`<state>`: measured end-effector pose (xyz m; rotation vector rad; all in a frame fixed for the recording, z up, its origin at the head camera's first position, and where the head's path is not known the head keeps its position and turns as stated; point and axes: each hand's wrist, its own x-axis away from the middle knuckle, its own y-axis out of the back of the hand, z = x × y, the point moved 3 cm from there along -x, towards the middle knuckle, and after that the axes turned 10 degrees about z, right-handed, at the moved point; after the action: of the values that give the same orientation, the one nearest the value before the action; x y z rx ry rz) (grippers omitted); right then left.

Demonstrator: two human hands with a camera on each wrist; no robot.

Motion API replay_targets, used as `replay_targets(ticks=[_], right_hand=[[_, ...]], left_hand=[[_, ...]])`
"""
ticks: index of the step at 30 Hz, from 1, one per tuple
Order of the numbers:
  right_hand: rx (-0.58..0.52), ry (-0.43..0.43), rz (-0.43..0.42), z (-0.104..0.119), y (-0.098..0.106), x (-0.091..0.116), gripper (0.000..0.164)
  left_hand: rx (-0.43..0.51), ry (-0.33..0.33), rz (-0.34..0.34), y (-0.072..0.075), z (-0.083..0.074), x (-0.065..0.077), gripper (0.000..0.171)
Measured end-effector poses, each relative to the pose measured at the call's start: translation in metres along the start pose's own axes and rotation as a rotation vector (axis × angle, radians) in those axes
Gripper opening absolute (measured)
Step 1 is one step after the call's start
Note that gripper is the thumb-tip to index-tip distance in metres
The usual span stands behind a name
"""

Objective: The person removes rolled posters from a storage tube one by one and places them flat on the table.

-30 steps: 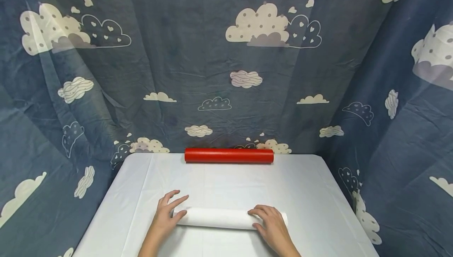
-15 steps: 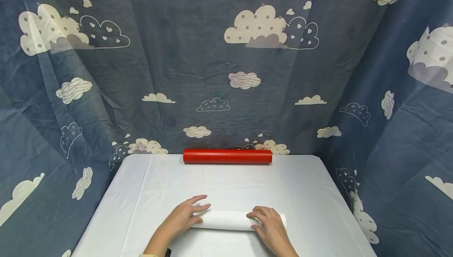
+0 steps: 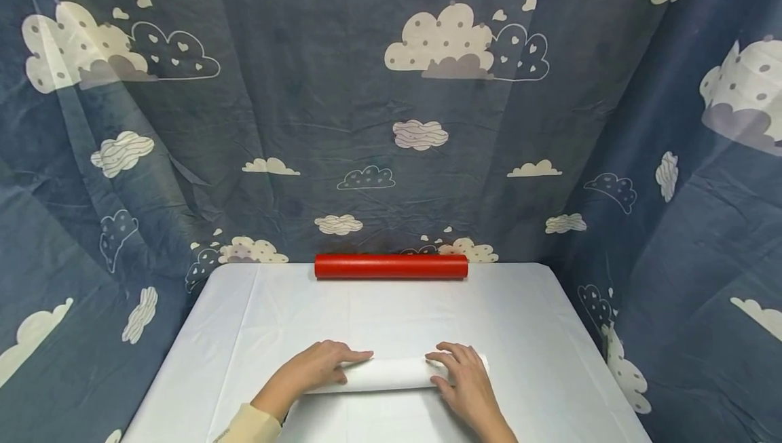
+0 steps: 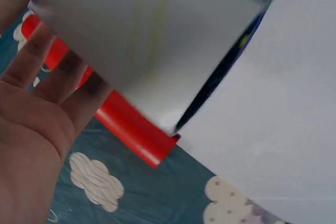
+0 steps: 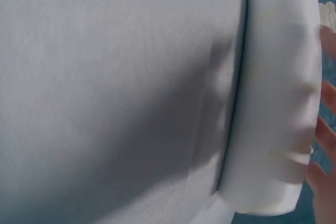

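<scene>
A white paper roll (image 3: 391,375) lies crosswise near the front of the table. My left hand (image 3: 320,365) holds its left part, the thumb on the near side and the index finger stretched along the top. In the left wrist view, the fingers (image 4: 79,72) pass behind the white sheet (image 4: 126,40), whose end gapes and shows a dark blue inner side (image 4: 226,66). Near the right end, my right hand (image 3: 466,382) holds the roll, fingers bent over the top and thumb in front. The right wrist view shows its fingertips (image 5: 326,95) along the roll's edge.
A red roll (image 3: 391,266) lies along the back edge of the white-covered table (image 3: 263,321). Blue cloth printed with clouds (image 3: 342,110) hangs behind the table and at both sides.
My left hand has moved right from the roll's left end and lies flatter over it, index finger extended. Its sleeve has come into view. The right hand stays almost in place.
</scene>
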<state>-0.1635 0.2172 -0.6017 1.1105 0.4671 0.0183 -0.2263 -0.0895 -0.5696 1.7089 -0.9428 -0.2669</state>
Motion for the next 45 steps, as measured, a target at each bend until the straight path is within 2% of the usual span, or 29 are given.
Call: replay_targets(ticks=[3,5,9,12,15,24,31,36,41,45], right_hand=[[-0.016,-0.088,-0.06,-0.001,0.001,-0.002,0.053],[-0.057,-0.191,-0.045,-0.001,0.001,-0.004,0.057],[-0.177,-0.42,0.128,0.002,-0.008,-0.009,0.07],[-0.268,-0.507,0.244,0.008,-0.015,-0.013,0.076],[-0.303,-0.508,0.274,0.014,-0.021,-0.017,0.077],[-0.266,-0.493,0.308,0.018,-0.031,-0.035,0.072],[-0.271,-0.449,0.331,0.019,-0.039,-0.053,0.071],[-0.296,-0.408,0.371,0.02,-0.047,-0.063,0.071],[-0.346,-0.38,0.399,0.022,-0.053,-0.071,0.07],[-0.352,-0.357,0.39,0.024,-0.055,-0.081,0.066]], left_hand=[[-0.033,0.024,0.04,0.001,-0.004,0.001,0.07],[-0.046,0.043,0.064,0.002,-0.007,0.002,0.07],[-0.035,0.056,0.085,0.002,-0.013,0.002,0.072],[-0.012,0.056,0.092,0.0,-0.017,0.003,0.073],[0.005,0.049,0.1,-0.004,-0.022,0.003,0.073],[0.038,0.038,0.07,-0.02,-0.036,0.008,0.078],[0.034,-0.03,-0.001,-0.033,-0.049,0.007,0.09],[0.066,-0.069,-0.041,-0.044,-0.065,0.006,0.096],[-0.03,-0.028,-0.116,-0.052,-0.079,0.0,0.098],[-0.128,0.03,-0.188,-0.053,-0.083,-0.01,0.098]])
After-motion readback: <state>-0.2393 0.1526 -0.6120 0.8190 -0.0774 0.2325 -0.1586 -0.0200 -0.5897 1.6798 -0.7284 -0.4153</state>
